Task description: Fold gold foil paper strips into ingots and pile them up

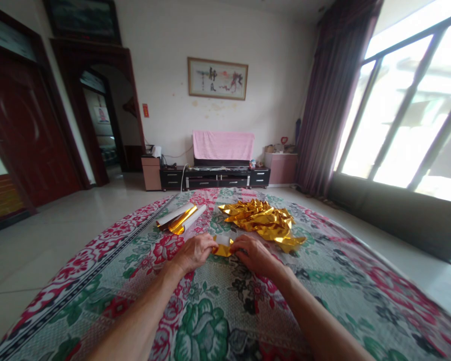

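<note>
Between my two hands is a small sheet of gold foil paper (223, 247), its pale back showing along the far part. My left hand (198, 249) pinches its left edge with closed fingers. The right edge is gripped by my right hand (252, 253), also closed. Just beyond, to the right, lies a heap of folded gold foil pieces (263, 218). Loosely curled gold foil sheets (182, 218) with white backs rest on the left, past my left hand.
A flowered cloth (203, 328) in red, green and grey covers the surface under my hands. Farther off stand a low black cabinet (218, 178) and a screen under a pink cloth (223, 145). A dark curtain (334, 100) hangs beside the window on the right.
</note>
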`<control>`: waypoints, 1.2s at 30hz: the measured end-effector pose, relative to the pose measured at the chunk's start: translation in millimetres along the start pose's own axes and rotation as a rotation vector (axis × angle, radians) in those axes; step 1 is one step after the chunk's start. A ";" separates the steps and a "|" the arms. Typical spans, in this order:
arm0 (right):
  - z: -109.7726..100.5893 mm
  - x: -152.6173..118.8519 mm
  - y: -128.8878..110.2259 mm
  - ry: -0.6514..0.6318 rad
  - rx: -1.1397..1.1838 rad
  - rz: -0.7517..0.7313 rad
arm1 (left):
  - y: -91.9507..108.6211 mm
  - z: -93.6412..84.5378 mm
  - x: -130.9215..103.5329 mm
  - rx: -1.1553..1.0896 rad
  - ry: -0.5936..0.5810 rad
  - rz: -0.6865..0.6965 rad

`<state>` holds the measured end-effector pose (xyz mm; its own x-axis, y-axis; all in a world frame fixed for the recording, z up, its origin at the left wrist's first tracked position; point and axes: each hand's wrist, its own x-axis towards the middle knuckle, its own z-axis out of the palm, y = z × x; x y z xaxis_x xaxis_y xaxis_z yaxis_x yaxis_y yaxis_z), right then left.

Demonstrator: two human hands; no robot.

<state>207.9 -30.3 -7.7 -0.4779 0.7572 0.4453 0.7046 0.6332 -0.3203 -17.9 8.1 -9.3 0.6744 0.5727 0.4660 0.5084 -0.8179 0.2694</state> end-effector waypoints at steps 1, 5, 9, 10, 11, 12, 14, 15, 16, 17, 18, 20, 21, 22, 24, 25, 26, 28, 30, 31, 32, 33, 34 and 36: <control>0.8 0.2 0.3 0.003 -0.006 0.002 | -0.2 -0.6 0.3 -0.016 0.003 0.001; 4.1 3.0 0.6 0.010 -0.038 0.029 | -3.8 -3.6 1.5 -0.076 -0.022 0.013; 4.6 3.5 -2.3 0.016 -0.059 0.029 | -10.7 -0.4 0.8 -0.073 -0.004 0.040; 4.4 2.7 -3.3 0.021 -0.062 0.020 | -12.4 1.4 0.3 -0.074 0.009 0.045; 4.3 1.8 -4.4 0.028 -0.065 0.011 | -13.8 3.2 -0.2 -0.077 0.026 0.048; 4.2 0.8 -5.5 0.035 -0.070 0.003 | -14.9 4.9 -0.8 -0.084 0.039 0.048; 4.4 -1.0 -7.7 0.040 -0.087 0.000 | -16.0 7.3 -1.5 -0.102 0.067 0.039; 4.7 -1.5 -8.7 0.041 -0.099 0.007 | -16.1 8.1 -1.7 -0.110 0.080 0.030; 5.0 -1.8 -9.6 0.043 -0.113 0.018 | -15.9 8.5 -1.9 -0.115 0.093 0.020; 5.3 -1.7 -10.4 0.044 -0.125 0.028 | -15.5 8.7 -1.9 -0.115 0.102 0.010; 5.6 -1.6 -11.0 0.043 -0.135 0.035 | -14.9 8.7 -2.0 -0.110 0.108 0.001; 5.8 -1.1 -11.6 0.040 -0.141 0.036 | -13.2 8.3 -2.1 -0.090 0.109 -0.012; 5.8 -0.9 -11.5 0.039 -0.138 0.031 | -12.0 7.8 -2.2 -0.079 0.108 -0.014; 5.7 -1.0 -11.2 0.042 -0.132 0.028 | -10.6 7.2 -2.3 -0.070 0.107 -0.013; 5.4 -1.7 -10.2 0.057 -0.125 0.035 | -7.3 5.6 -2.3 -0.059 0.104 -0.009; 5.3 -2.3 -9.6 0.066 -0.123 0.044 | -5.5 4.7 -2.2 -0.055 0.102 -0.007; 5.1 -2.9 -9.0 0.075 -0.118 0.052 | -3.9 3.9 -2.0 -0.051 0.100 -0.005; 4.5 -4.3 -8.4 0.095 -0.099 0.066 | -1.7 3.0 -1.4 -0.048 0.098 0.001; 3.8 -5.3 -8.6 0.106 -0.077 0.064 | -1.3 3.4 -0.6 -0.053 0.104 0.000; 3.4 -5.7 -9.1 0.105 -0.070 0.060 | -1.7 4.1 -0.3 -0.056 0.109 -0.005; 3.1 -6.0 -9.7 0.104 -0.067 0.054 | -2.5 5.0 -0.1 -0.059 0.112 -0.010; 2.9 -6.2 -10.3 0.101 -0.067 0.046 | -3.3 6.1 0.0 -0.059 0.115 -0.016; 2.9 -6.3 -10.9 0.096 -0.068 0.036 | -4.1 7.0 0.1 -0.058 0.115 -0.018; 3.4 -6.3 -11.6 0.092 -0.073 0.026 | -5.0 8.2 0.0 -0.050 0.112 -0.018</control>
<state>200.9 -41.9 -9.6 -0.4110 0.7531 0.5137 0.7539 0.5976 -0.2729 -16.0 12.6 -17.6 0.6002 0.5796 0.5512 0.4902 -0.8111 0.3191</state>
